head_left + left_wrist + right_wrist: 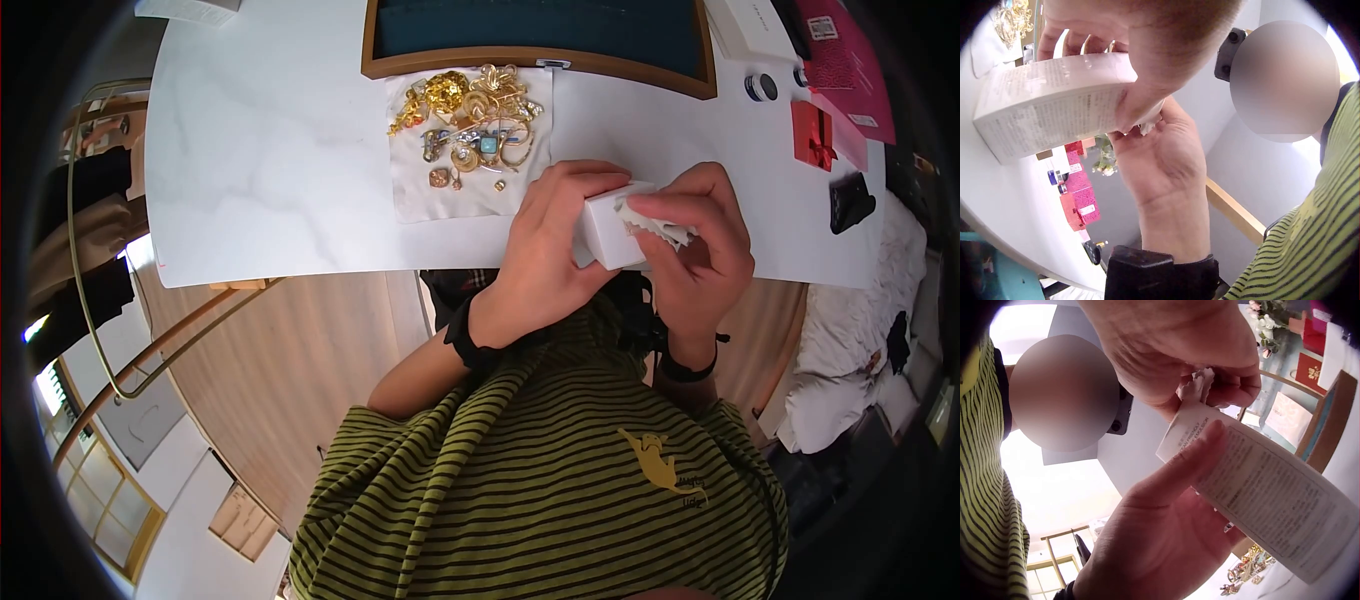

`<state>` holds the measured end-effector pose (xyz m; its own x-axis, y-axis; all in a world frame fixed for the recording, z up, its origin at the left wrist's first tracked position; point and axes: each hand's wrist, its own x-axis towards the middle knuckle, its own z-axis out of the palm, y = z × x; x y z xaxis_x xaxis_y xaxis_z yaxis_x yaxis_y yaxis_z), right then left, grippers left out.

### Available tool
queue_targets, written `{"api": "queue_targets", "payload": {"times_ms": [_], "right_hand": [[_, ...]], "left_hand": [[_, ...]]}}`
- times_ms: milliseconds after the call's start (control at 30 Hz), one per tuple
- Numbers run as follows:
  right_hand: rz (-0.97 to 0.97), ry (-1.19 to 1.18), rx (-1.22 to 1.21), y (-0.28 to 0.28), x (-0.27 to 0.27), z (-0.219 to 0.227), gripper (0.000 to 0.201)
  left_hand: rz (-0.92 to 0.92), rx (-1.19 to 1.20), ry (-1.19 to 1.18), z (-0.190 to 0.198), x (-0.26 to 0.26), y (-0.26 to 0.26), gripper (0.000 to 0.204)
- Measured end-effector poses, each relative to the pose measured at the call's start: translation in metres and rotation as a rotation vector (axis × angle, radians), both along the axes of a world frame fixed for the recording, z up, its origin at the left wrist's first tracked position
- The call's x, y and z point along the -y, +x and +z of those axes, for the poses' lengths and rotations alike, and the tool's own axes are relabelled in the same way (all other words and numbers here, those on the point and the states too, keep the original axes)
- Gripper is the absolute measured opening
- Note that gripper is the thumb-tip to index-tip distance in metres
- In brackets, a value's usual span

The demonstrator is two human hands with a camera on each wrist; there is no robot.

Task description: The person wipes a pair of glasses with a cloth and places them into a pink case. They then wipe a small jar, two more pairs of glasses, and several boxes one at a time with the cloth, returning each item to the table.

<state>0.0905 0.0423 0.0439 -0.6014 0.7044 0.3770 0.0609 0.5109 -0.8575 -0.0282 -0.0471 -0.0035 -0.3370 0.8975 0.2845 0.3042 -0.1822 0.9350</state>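
Observation:
A white box [606,232] with small printed text on its sides is gripped by my left hand [540,235], its thumb along one face in the right wrist view. At the box's end, my right hand [712,235] pinches a small white piece with a zigzag edge [668,232]. That piece [1196,386] sticks up from the end of the box, crumpled between thumb and fingers; I cannot tell whether it is cloth or paper. Beyond the hands, a pile of gold-coloured jewelry [480,105] lies on a white cloth [425,195], with a turquoise-faced piece [489,145] among it.
A wooden tray with a dark blue lining [540,58] stands behind the jewelry. On the right of the white table [270,150] are a small round jar [760,88], a red box with a ribbon [812,135], pink packaging [845,75] and a black item [851,204].

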Motion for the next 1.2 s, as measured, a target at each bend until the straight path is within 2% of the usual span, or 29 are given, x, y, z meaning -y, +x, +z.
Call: {"api": "queue_targets", "payload": {"times_ms": [667, 800, 933, 1200], "right_hand": [[0.062, -0.057, 0.015, -0.003, -0.014, 0.006, 0.031], [0.026, -0.051, 0.089, -0.003, -0.025, 0.01, 0.029], [-0.014, -0.174, 0.037, -0.001, -0.031, 0.003, 0.024], [0.031, -0.01, -0.055, 0.016, -0.034, 0.002, 0.022]], "left_hand": [[-0.046, -0.008, 0.012, -0.004, -0.009, -0.008, 0.062], [-0.037, 0.043, 0.029, -0.009, -0.016, -0.002, 0.062], [-0.024, -0.01, 0.009, 0.0, -0.014, 0.003, 0.063], [-0.008, -0.007, 0.0, -0.003, -0.003, 0.003, 0.058]]}}
